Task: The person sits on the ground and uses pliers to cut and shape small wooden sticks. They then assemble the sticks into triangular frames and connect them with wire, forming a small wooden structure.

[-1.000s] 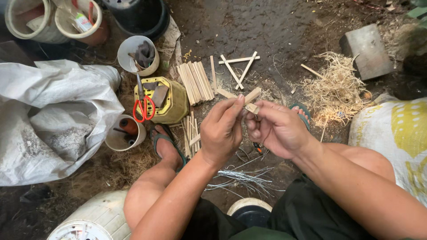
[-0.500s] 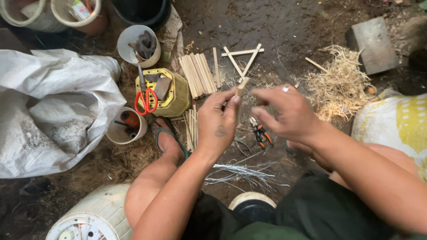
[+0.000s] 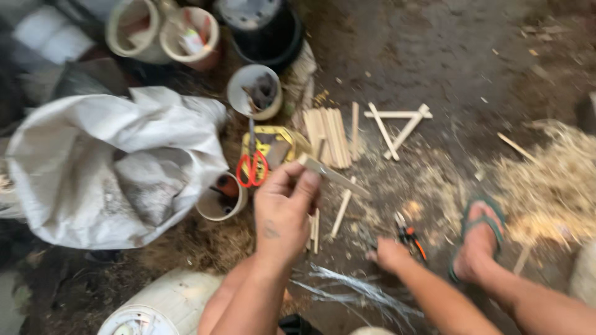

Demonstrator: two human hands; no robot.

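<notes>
So half a second back we had both hands on the stick, and now our left hand [image 3: 282, 214] alone pinches the thin wooden stick [image 3: 332, 175] up over the floor while our right hand [image 3: 390, 254] has dropped by the orange-handled pliers [image 3: 411, 239] (fingers hidden, can't tell if gripping).

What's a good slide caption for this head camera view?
Left hand pinches a thin pale wooden stick while right hand reaches down to orange-handled pliers on the dirt floor.
</notes>
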